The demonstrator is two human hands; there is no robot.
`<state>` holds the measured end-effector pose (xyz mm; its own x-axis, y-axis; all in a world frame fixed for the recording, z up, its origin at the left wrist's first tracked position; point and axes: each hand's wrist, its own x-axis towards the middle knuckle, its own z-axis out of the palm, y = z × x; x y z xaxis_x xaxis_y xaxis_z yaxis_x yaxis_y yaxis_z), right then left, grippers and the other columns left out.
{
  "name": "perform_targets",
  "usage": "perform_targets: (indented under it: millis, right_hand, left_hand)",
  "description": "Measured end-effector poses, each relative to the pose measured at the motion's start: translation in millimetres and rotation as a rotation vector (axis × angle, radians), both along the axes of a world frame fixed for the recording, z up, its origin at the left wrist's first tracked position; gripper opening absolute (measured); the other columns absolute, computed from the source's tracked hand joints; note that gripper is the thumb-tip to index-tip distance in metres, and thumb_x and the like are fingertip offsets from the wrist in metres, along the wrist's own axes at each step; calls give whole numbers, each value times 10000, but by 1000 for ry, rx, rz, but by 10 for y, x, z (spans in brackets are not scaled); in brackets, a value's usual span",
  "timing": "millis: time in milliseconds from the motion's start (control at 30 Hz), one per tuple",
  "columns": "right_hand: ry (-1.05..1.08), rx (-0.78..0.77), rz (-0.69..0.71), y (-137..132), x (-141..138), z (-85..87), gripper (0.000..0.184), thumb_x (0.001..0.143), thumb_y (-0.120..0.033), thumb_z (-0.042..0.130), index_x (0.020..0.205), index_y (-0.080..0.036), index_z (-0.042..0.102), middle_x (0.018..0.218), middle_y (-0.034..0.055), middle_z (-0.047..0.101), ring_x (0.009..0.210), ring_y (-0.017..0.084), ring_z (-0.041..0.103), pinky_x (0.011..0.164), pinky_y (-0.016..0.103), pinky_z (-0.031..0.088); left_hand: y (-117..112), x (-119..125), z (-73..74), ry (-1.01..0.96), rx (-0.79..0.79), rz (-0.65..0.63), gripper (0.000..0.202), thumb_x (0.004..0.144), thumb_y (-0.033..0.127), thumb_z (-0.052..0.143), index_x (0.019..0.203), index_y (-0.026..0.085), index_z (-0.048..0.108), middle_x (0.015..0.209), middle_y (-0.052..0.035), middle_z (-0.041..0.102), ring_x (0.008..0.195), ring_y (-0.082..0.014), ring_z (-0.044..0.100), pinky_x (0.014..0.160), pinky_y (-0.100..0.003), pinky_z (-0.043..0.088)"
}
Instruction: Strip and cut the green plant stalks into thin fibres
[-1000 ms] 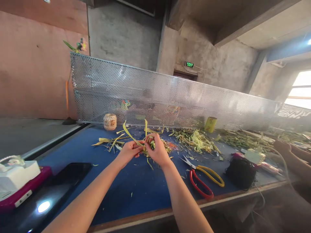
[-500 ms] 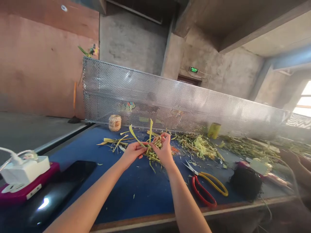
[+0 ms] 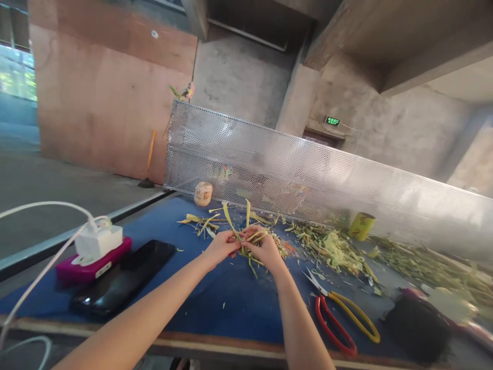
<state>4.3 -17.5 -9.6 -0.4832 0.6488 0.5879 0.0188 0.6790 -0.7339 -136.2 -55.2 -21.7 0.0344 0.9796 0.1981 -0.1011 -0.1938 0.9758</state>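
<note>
My left hand [image 3: 222, 246] and right hand [image 3: 265, 247] met above blue table [image 3: 215, 303], fingers of both pinched shut on bundle of leaf strips [image 3: 248, 235]. Scissors [image 3: 339, 313] lay right of my forearm; phone [image 3: 123, 280] left.

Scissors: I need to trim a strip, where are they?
In the head view, the scissors lie on the blue table, right of the right hand, between the leaf scraps and the black bundle.

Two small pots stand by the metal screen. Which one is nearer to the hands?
The beige jar, just behind the left hand. The yellow-green pot stands far off to the right, past the leaf scraps.
</note>
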Motion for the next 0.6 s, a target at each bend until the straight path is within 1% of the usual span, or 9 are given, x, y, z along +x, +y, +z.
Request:
perform_targets:
  millis: [67,133,267,400,500,600]
  right_hand:
    - [-75,14,55,-43,-13,0,105,659,-198,601,745,-198,541,726,6,581,755,167,576,703,310,444]
    - [-135,31,73,-84,-23,7,52,667,-195,591,674,-194,540,715,11,574,763,174,575,695,307,438]
    - [-166,103,0,-131,-34,10,42,688,-193,564,671,-195,525,690,2,547,672,151,551,654,289,432]
    - [-121,248,-84,-156,-65,-15,62,703,-173,528,673,-201,480,700,4,524,683,148,523,654,281,421]
    - [-106,346,-96,-177,-99,-39,91,710,-144,495,668,-207,445,694,-2,500,681,142,498,658,274,411]
    - [-131,392,-98,-187,-122,-62,113,705,-113,469,675,-212,423,693,-7,478,677,140,482,653,266,403]
  left_hand:
    - [-43,-31,-43,-15,-3,-4,297,584,280,663,812,104,590,463,54,487,429,-68,422,437,-202,321]
    - [-83,-66,-84,-43,-17,-7,311,581,276,668,827,101,594,470,44,500,447,-76,440,440,-204,321]
    - [-122,-108,-128,-119,-12,-7,364,594,314,671,874,98,588,473,49,480,444,-61,408,440,-204,308]
    - [-113,-112,-133,-160,19,-8,378,587,335,686,869,101,595,451,64,449,410,-48,379,443,-214,305]
    - [-89,-117,-150,-170,32,4,375,580,340,690,853,103,591,439,68,442,395,-44,367,441,-214,300]
    - [-55,-134,-195,-162,40,18,369,573,328,691,850,105,589,450,63,465,387,-40,358,439,-212,296]
